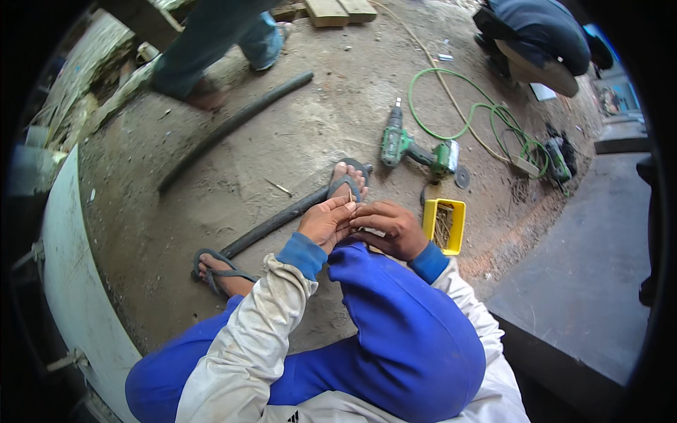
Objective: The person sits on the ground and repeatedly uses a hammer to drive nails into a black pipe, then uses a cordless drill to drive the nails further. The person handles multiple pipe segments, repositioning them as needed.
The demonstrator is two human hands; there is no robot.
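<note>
Both of my hands meet above my raised blue-trousered knee, close to my sandalled right foot (348, 181). Between the thumb and fingers of my left hand (324, 221) a small, thin, yellowish piece (351, 198) sticks up; it may be a screw, but it is too small to be sure. My right hand (396, 227) is closed beside it, fingers curled against the left fingertips, and what it holds is hidden. Just right of that hand stands a yellow box (456, 229) with many thin brownish screws or nails in it. A green cordless drill (405, 144) lies beyond.
A dark pipe (275, 221) runs under my feet; another pipe (233, 128) lies farther left. Green hose or cable (465, 130) loops near a second green power tool (557, 161). A dark metal sheet (582, 282) flanks me on the right. Two people (539, 35) are at the back.
</note>
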